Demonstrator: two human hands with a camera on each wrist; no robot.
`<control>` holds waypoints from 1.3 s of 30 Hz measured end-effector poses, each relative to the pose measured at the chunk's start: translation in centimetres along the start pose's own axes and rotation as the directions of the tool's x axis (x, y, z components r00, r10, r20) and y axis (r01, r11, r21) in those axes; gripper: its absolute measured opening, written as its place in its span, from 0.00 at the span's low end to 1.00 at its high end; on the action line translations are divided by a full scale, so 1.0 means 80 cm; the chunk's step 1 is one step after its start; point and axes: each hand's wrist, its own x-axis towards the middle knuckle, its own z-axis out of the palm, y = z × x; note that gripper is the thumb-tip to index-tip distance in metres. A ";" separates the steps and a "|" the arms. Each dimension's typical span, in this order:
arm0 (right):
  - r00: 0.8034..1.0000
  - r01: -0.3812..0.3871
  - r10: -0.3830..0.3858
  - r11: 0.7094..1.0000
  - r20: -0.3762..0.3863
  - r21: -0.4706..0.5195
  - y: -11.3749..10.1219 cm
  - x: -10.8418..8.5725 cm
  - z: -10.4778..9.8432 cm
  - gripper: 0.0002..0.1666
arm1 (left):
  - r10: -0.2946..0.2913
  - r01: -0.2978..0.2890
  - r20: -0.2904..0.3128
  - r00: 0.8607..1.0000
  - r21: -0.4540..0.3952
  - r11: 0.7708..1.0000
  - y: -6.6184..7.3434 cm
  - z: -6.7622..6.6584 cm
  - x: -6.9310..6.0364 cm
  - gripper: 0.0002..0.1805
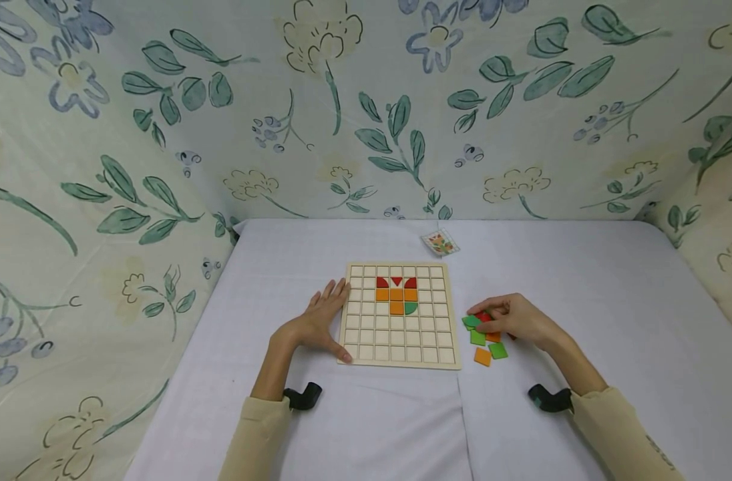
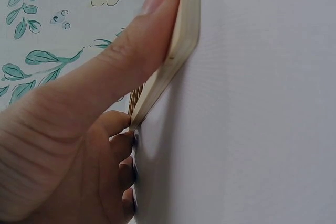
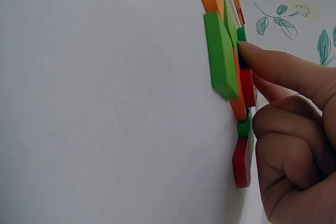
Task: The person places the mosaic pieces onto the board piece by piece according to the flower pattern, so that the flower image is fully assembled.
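A square wooden grid board (image 1: 396, 337) lies on the table, with red, orange and green tiles in its upper middle cells. My left hand (image 1: 318, 321) is spread along the board's left side, its thumb on the near left corner; in the left wrist view the thumb (image 2: 126, 51) lies against the wooden edge (image 2: 186, 30). To the right of the board, my right hand (image 1: 516, 321) reaches into a small pile of tiles. Its thumb and index finger pinch a dark green tile (image 1: 471, 322). Around it are a light green tile (image 1: 497, 351), an orange tile (image 1: 483, 357) and a red tile (image 3: 242, 163).
A small picture card (image 1: 441, 243) in a clear wrapper lies behind the board. White cloth covers the table (image 1: 582, 287), and a floral curtain (image 1: 366, 160) hangs behind and beside it. Black wrist cameras are strapped to both forearms.
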 end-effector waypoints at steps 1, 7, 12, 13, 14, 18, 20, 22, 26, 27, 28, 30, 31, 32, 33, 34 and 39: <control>1.000 0.002 -0.002 1.000 -0.003 -0.002 0.000 0.000 0.000 0.22 | 0.000 0.000 0.000 1.000 -0.001 1.000 0.000 0.000 0.000 0.85; 0.999 -0.002 0.001 1.000 -0.041 -0.028 -0.002 -0.001 0.001 0.23 | -0.004 0.004 0.000 1.000 -0.005 1.000 0.000 0.000 0.000 0.85; 0.997 -0.011 0.007 0.999 -0.079 -0.047 -0.008 0.000 0.005 0.25 | -0.003 0.003 -0.001 1.000 -0.003 1.000 0.000 0.000 0.000 0.85; 0.996 -0.011 0.007 0.999 -0.089 -0.047 -0.010 0.000 0.006 0.26 | -0.002 0.002 -0.001 1.000 -0.003 1.000 0.000 -0.001 0.000 0.85; 0.995 -0.008 0.004 0.999 -0.100 -0.040 -0.012 0.000 0.008 0.26 | -0.001 0.001 -0.001 1.000 -0.004 1.000 0.000 -0.001 0.000 0.85; 0.988 0.015 -0.016 1.000 -0.153 -0.010 -0.026 0.003 0.018 0.26 | 0.004 -0.004 -0.002 1.000 -0.008 1.000 0.000 0.000 0.000 0.85; 0.984 0.032 -0.028 0.999 -0.173 0.020 -0.036 0.007 0.027 0.25 | 0.004 -0.004 -0.003 1.000 -0.007 1.000 0.000 0.000 -0.001 0.85; 0.981 0.053 -0.043 0.997 -0.188 0.048 -0.047 0.012 0.039 0.25 | 0.002 -0.002 -0.003 1.000 -0.003 1.000 0.000 0.000 -0.001 0.85; 0.976 0.117 -0.098 0.989 -0.197 0.085 -0.069 0.026 0.067 0.23 | -0.002 0.002 -0.003 1.000 -0.001 1.000 0.000 -0.001 -0.002 0.85; 0.974 0.126 -0.107 0.988 -0.198 0.087 -0.074 0.030 0.075 0.23 | -0.002 0.002 -0.003 1.000 -0.001 1.000 0.000 -0.001 -0.002 0.85; 0.974 0.135 -0.116 0.987 -0.194 0.090 -0.080 0.034 0.082 0.22 | -0.002 0.002 -0.003 1.000 -0.002 1.000 0.000 -0.001 -0.002 0.85; 0.975 0.140 -0.122 0.986 -0.188 0.087 -0.090 0.041 0.096 0.21 | 0.000 0.000 -0.002 1.000 0.000 1.000 0.000 -0.001 -0.001 0.85; 0.974 0.147 -0.130 0.986 -0.186 0.082 -0.095 0.045 0.103 0.21 | 0.001 -0.001 -0.003 1.000 0.000 1.000 -0.001 -0.001 -0.001 0.85; 0.975 0.146 -0.130 0.987 -0.181 0.074 -0.100 0.049 0.109 0.21 | 0.003 -0.003 -0.003 1.000 0.001 1.000 -0.001 -0.001 -0.001 0.85; 0.974 0.146 -0.133 0.987 -0.181 0.066 -0.105 0.053 0.114 0.20 | 0.005 -0.005 -0.003 1.000 0.001 1.000 -0.001 -0.001 -0.001 0.84; 0.973 0.152 -0.139 0.987 -0.182 0.057 -0.109 0.057 0.119 0.20 | 0.007 -0.007 -0.003 1.000 0.000 1.000 -0.001 -0.001 -0.001 0.84; 0.972 0.143 -0.138 0.990 -0.191 0.015 -0.123 0.071 0.136 0.17 | 0.014 -0.014 -0.007 1.000 -0.005 1.000 -0.001 0.000 -0.001 0.84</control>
